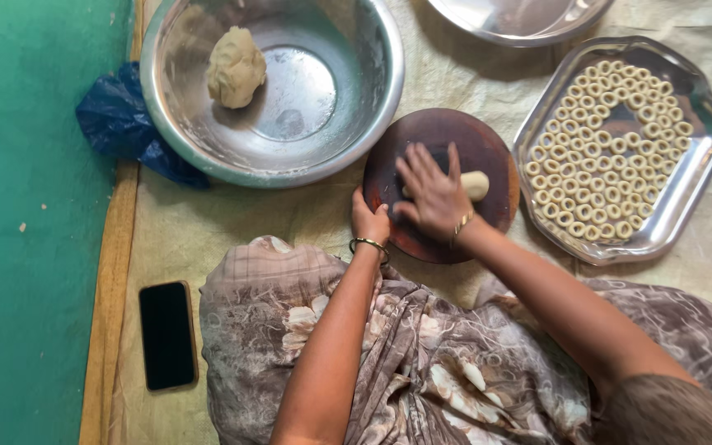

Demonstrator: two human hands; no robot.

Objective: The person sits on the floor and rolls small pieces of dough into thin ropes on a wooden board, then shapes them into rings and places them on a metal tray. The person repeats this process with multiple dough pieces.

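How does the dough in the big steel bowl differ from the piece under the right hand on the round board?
The dough lump in the steel bowl is a large rounded ball, untouched; the dough piece on the dark wooden board is far smaller, stretched into a short roll. The right hand presses on that roll, while the left hand grips the board's edge. Both are the same pale cream colour.

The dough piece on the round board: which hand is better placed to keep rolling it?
Likely the right hand: its palm already lies flat over the dough piece on the round wooden board. The left hand only grips the board's near edge.
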